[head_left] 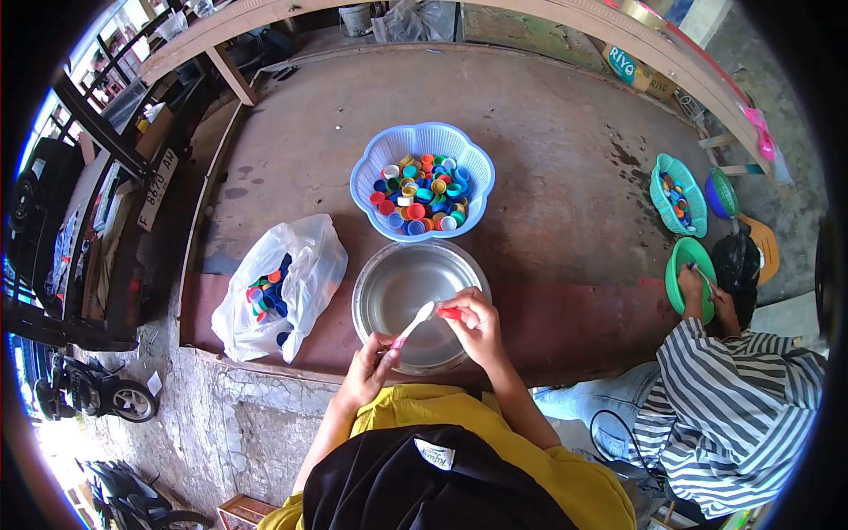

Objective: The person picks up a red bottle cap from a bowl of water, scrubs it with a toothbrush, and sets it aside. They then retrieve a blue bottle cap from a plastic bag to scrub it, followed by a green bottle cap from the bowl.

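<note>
Over a metal basin (380, 265) of water, my left hand (369, 367) grips a toothbrush (413, 323) by its pink-and-white handle. Its pale bristle head points up and right. My right hand (475, 327) pinches a red bottle cap (450, 314) close beside the brush head. Just beyond the basin sits a blue plastic basket (371, 159) full of bottle caps (422, 196) in many colours. Left of the basin lies a white plastic bag (309, 256), its mouth showing blue, red and green caps.
At the right a person in a striped shirt (707, 380) works over a green bowl (676, 278). Behind that bowl stand a teal basket (698, 199) of caps and a black bag (740, 265). A wooden beam (353, 7) crosses the far side of the table (291, 132).
</note>
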The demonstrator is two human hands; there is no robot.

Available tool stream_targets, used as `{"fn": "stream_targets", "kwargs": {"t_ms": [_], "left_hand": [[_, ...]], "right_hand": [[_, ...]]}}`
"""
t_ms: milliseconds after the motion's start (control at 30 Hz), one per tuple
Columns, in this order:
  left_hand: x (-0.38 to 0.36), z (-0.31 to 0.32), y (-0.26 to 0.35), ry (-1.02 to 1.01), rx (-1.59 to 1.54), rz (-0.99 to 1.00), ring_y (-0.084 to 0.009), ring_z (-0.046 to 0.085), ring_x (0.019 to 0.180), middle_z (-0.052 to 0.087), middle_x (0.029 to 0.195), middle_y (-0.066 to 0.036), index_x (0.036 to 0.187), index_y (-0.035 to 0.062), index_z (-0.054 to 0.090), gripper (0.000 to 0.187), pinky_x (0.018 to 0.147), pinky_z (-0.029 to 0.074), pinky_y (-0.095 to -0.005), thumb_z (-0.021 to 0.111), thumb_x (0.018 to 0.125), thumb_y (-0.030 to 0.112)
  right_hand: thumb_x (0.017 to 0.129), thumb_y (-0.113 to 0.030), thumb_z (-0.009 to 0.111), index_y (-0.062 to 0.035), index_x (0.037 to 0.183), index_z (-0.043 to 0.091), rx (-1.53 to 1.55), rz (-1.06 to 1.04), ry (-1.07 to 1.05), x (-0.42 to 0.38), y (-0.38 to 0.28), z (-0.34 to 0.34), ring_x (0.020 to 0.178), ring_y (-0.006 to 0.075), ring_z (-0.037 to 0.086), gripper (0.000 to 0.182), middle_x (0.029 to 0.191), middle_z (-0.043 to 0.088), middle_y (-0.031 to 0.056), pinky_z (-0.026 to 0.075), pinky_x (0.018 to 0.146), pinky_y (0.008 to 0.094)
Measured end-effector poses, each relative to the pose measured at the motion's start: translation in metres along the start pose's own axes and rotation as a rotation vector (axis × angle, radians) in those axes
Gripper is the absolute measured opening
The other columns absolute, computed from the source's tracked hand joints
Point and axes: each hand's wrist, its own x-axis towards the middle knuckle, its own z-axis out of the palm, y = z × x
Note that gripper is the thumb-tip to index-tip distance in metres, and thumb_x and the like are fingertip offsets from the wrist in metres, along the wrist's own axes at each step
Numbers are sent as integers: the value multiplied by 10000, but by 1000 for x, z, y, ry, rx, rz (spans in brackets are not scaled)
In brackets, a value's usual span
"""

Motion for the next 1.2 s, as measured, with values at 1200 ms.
{"fn": "stream_targets", "kwargs": {"t_ms": [1200], "left_hand": [[20,0,26,-14,119,44,-96,495,646,522,697,-57,1033,-8,475,145,594,424,-240,498,926,86]], "right_hand": [[832,33,553,-29,1376,230,-301,-75,-223,6,-15,9,699,112,578,635,823,627,83,455,654,240]]}}
